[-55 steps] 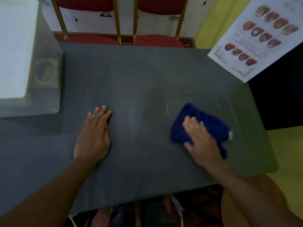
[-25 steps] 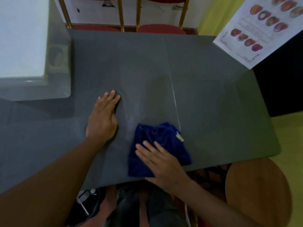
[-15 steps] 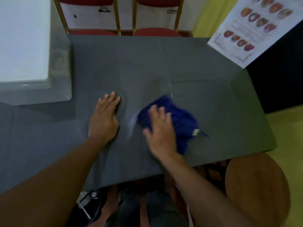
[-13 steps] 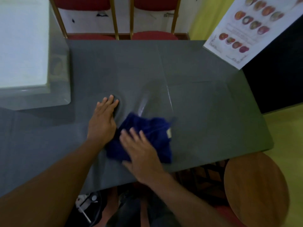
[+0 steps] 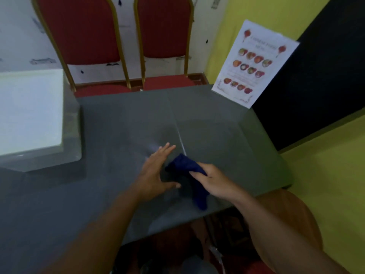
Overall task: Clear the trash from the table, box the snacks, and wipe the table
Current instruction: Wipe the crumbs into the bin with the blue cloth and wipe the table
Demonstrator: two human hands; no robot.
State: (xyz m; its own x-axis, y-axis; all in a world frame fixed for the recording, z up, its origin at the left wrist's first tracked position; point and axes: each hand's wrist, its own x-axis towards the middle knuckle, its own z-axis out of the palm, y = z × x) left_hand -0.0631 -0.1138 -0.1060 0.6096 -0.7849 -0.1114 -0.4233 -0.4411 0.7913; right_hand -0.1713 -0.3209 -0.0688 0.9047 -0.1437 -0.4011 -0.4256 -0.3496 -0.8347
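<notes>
A dark blue cloth (image 5: 187, 167) hangs bunched from my right hand (image 5: 214, 179), lifted just above the grey table (image 5: 217, 135). One end droops below my fist toward the table's near edge. My left hand (image 5: 156, 171) is right beside it on the left, fingers spread and open, close to the cloth's upper end. A clear box with a white lid (image 5: 29, 115) stands at the table's left side.
Two red chairs with gold frames (image 5: 126, 46) stand behind the table's far edge. A printed fruit poster (image 5: 254, 64) hangs at the far right corner. A round wooden stool (image 5: 292, 220) sits by the near right edge, on a yellow floor.
My right hand stopped wiping and picked the cloth up off the table into a bunch. My left hand lifted from its flat rest and shifted right toward the cloth. The view tilted upward.
</notes>
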